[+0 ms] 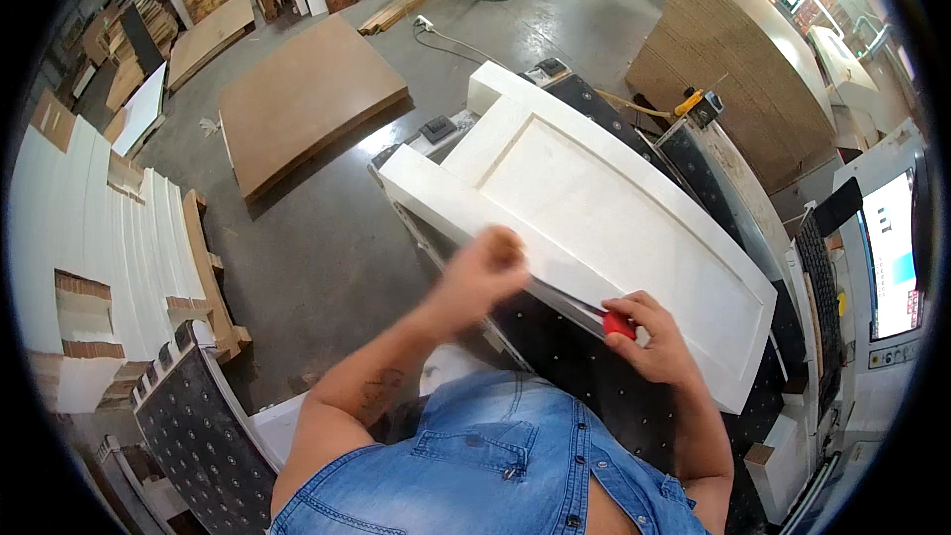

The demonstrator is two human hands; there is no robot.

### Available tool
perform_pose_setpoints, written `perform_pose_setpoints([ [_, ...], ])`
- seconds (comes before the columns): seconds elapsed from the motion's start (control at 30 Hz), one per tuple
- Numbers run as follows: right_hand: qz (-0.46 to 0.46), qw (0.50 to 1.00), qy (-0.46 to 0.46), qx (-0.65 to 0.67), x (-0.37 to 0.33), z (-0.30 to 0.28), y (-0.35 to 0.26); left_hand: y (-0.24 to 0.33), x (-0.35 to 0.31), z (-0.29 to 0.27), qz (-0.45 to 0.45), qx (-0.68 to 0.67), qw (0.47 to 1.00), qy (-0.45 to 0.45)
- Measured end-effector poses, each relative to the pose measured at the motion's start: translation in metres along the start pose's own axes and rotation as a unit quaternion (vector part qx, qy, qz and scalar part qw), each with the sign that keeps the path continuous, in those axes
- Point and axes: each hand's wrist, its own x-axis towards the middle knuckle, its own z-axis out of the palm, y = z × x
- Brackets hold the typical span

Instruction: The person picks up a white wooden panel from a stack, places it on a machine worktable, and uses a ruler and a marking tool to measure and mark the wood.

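A white panel with a raised frame and a recessed middle lies slanting across a black studded work table in front of me. My right hand is closed around a red tape measure at the panel's near edge. From it a thin blade runs left along that edge to my left hand. The left hand is blurred by motion, its fingers curled in over the panel's near edge; its fingertips do not show clearly.
On the right stand a monitor and a keyboard. A yellow-handled tool lies beyond the panel. Brown boards are stacked on the floor, with a taller stack at far right. White cut panels are piled at left.
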Motion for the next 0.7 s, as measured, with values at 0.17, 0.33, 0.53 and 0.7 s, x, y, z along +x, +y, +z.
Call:
perform_pose_setpoints([
  [0.17, 0.053, 0.998, 0.016, 0.026, -0.02, -0.028, 0.023, 0.06, 0.019, -0.101, 0.141, 0.155, 0.956, 0.206],
  [0.33, 0.051, 0.997, 0.044, 0.023, 0.011, -0.012, 0.029, 0.067, 0.057, -0.171, 0.118, 0.213, 0.928, 0.281],
  [0.53, 0.057, 0.996, 0.063, 0.01, 0.021, -0.002, 0.032, 0.033, 0.069, -0.187, 0.063, 0.275, 0.905, 0.318],
  [0.7, 0.059, 0.996, 0.065, -0.014, 0.007, -0.013, 0.034, 0.016, 0.069, -0.174, 0.154, 0.313, 0.882, 0.316],
])
